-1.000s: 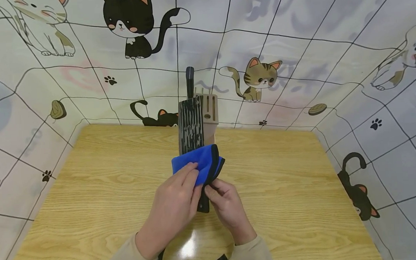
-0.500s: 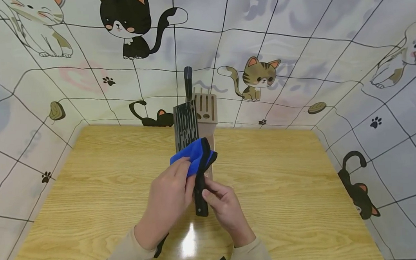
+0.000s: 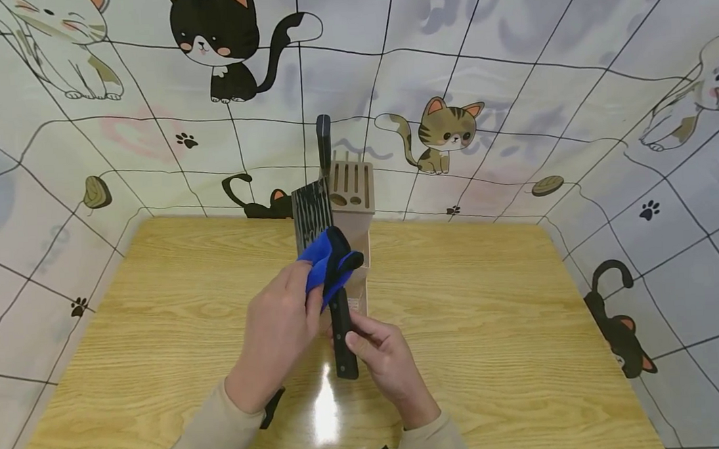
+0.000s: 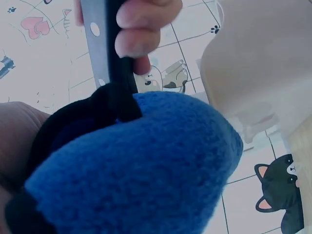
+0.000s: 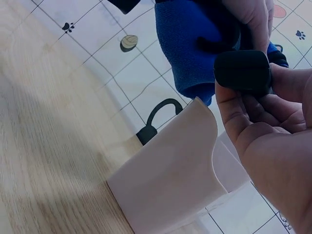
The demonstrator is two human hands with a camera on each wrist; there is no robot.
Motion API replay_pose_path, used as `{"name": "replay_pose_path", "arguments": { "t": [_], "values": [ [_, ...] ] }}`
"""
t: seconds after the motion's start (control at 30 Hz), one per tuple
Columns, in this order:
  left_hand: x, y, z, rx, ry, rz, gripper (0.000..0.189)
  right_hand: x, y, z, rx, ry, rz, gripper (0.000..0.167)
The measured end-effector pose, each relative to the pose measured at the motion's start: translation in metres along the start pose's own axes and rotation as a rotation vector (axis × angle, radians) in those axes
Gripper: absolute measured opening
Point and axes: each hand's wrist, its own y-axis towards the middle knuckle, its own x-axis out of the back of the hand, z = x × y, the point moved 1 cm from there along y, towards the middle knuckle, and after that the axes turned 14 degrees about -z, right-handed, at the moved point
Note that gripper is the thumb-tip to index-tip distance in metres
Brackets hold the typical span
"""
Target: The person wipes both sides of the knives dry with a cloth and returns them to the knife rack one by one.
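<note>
Cleaver [image 3: 312,217] is gripped by right fingers [image 3: 374,327], blue cloth [image 3: 318,254] by left fingers [image 3: 299,277], near a holder [image 3: 352,226] with illegible print [image 3: 353,305].

Blue cloth [image 4: 139,168] common to all views

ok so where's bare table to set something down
The table is bare between the right hand and the right wall, and between the left hand and the left wall. It is crowded mid-table, where the held knife, blue cloth and knife block cluster.
</note>
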Motion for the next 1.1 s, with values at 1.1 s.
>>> {"name": "replay_pose_path", "arguments": {
  "t": [1.1],
  "values": [
    [0.052,0.035,0.014,0.046,0.058,-0.244,0.019,0.010,-0.004,0.005,-0.048,0.154,-0.116,0.037]
  ]
}}
